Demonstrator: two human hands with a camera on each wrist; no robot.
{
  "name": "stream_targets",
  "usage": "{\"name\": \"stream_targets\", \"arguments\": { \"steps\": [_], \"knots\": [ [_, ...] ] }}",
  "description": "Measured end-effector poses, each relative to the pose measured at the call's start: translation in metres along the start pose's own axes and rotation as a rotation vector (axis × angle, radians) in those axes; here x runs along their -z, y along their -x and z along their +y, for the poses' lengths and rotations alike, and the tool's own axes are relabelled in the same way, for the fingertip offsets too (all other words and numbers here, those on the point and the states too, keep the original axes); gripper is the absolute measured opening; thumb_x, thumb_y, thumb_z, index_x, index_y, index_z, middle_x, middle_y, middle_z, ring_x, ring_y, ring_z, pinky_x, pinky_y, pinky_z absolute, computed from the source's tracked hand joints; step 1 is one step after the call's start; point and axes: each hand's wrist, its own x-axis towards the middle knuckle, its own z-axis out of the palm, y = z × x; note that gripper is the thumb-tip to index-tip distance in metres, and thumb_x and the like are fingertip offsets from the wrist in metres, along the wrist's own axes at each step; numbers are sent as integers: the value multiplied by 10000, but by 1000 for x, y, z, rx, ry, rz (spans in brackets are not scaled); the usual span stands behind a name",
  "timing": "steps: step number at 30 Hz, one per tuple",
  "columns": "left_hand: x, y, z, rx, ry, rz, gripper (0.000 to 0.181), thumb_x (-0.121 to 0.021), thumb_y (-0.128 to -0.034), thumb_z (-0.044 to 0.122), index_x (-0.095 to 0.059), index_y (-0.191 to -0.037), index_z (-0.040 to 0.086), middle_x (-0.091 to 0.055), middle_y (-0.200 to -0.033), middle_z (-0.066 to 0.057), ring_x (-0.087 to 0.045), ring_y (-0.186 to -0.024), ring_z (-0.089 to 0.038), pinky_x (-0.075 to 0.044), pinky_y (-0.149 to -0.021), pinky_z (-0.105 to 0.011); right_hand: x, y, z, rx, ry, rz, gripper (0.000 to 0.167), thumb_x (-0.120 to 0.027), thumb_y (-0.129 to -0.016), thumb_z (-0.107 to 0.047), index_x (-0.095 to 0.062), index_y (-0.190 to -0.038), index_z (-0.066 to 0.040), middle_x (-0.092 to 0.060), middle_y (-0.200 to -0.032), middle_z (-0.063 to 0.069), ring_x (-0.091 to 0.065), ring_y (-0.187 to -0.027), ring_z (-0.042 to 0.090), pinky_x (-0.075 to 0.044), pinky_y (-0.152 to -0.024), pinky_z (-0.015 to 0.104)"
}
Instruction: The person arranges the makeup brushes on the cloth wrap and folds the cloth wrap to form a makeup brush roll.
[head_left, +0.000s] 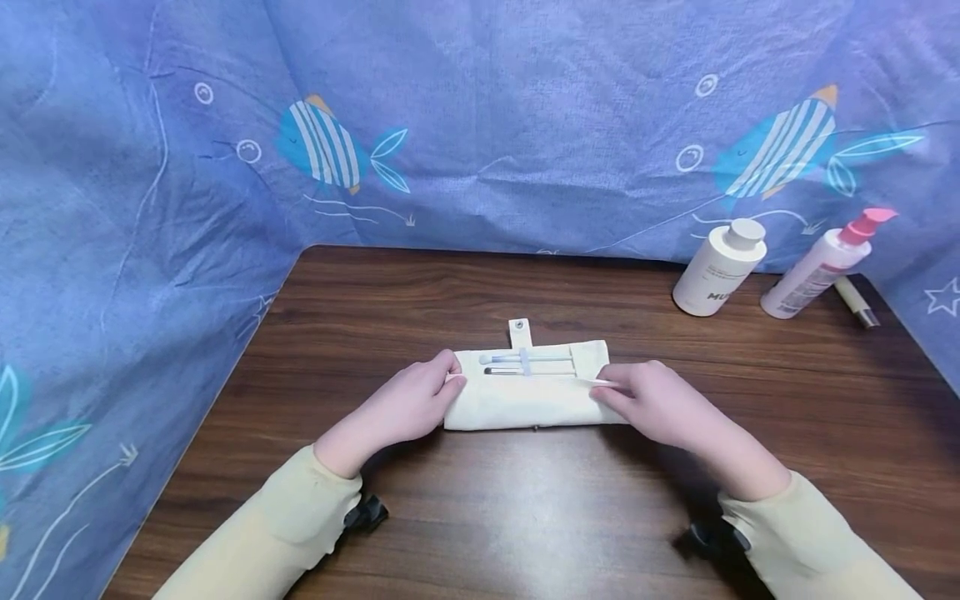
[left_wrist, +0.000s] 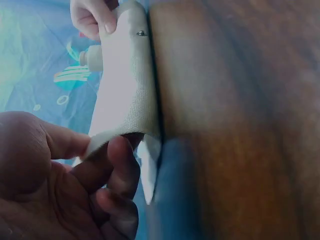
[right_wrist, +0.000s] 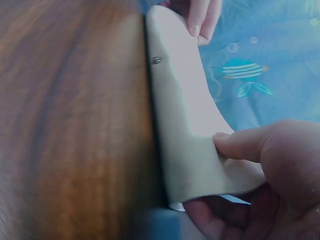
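A white fabric brush pouch [head_left: 525, 407] lies on the table, its near part folded up over itself. Two slim makeup brushes [head_left: 543, 370] show inside it, under a small pale strap. From the far edge sticks out a tab with a metal snap [head_left: 519, 327]; the matching snap stud [left_wrist: 142, 33] sits on the near folded side. My left hand [head_left: 420, 396] pinches the folded flap at its left end between thumb and fingers. At the right end my right hand [head_left: 648, 402] pinches the same flap, thumb on top and fingers beneath.
At the back right stand a white bottle with a grey cap [head_left: 716, 271] and a pump bottle with a pink top [head_left: 821, 271]. Behind them lies a small cream tube [head_left: 857, 302]. A blue fish-print curtain [head_left: 487, 125] hangs behind the brown wooden table [head_left: 375, 300].
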Motion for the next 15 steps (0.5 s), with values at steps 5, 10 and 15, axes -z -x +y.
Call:
{"name": "stream_targets", "arguments": {
  "steps": [5,10,15],
  "knots": [
    [-2,-2,-2,55,14,-34,112,-499,-1073,228,-535,-1019,137,-582,-627,27,-580,-601,-134,-472,-623,-308,-10,-9,5,-82,-31,1,165,-696,-991,-251,-662,-831,-269,-537,-678,-129,-489,-680,108,-409,-656,302],
    [-7,1,4,58,-187,-24,211,-565,-1031,283,-556,-1183,138,-708,-901,-35,-671,-781,-208,-538,-688,-375,-16,-14,6,-124,-20,-8,130,-704,-982,-271,-679,-855,-271,-649,-775,-117,-531,-728,124,-441,-691,334],
    [-17,13,27,-172,-469,-61,669,-627,-995,364,-402,-1575,119,-384,-1631,-144,-360,-1511,-342,-363,-1202,-558,-20,-15,3,-146,11,-6,120,-717,-968,-260,-671,-857,-259,-656,-770,-109,-540,-719,135,-452,-691,349]
  ]
}}
